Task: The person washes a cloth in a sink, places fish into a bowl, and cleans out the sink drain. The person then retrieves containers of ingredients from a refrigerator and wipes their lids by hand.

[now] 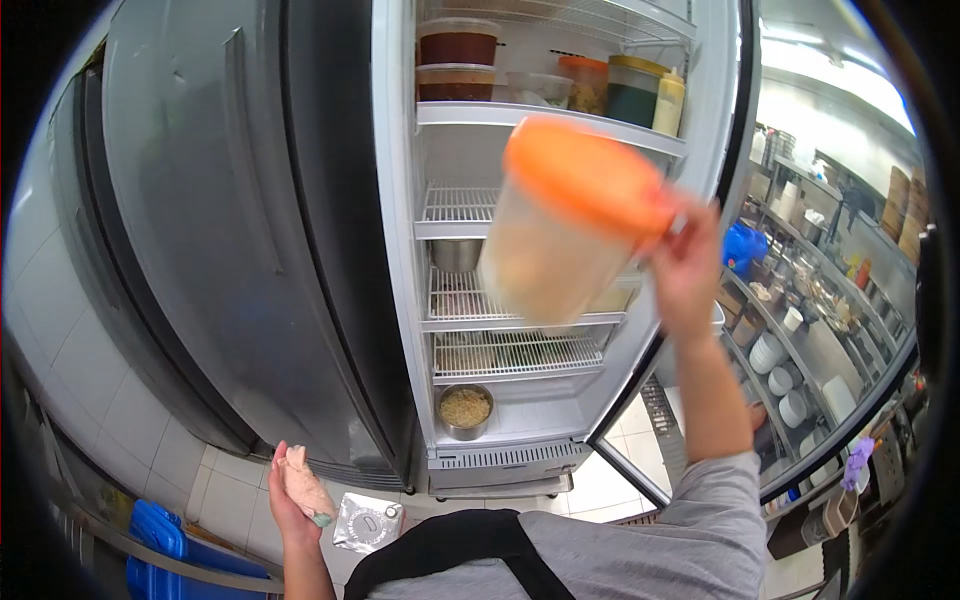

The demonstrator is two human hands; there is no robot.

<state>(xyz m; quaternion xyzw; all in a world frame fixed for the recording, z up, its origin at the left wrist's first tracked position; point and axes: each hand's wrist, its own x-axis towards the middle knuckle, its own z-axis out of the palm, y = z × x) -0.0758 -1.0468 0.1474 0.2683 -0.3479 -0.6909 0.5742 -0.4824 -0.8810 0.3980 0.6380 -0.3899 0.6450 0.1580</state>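
Observation:
My right hand [683,270] grips the rim of an orange lid [590,175] on a tall translucent plastic container [550,255]. The container is tilted and smeared by motion in front of the open fridge, with something pale inside. Low on the left, my left hand [290,510] is closed around a pale pink, crumpled bundle [304,485] with a greenish end; whether it is cloth or a bag I cannot tell. Behind the container, the fridge's wire shelf [455,205] is partly hidden.
The fridge's glass door [800,400] stands open at right. Tubs of dark sauce [458,45] and a yellow squeeze bottle [669,103] sit on an upper shelf. A metal pot [466,410] holds shredded food at the bottom. A silver tin [368,522] and blue bin [158,545] are below.

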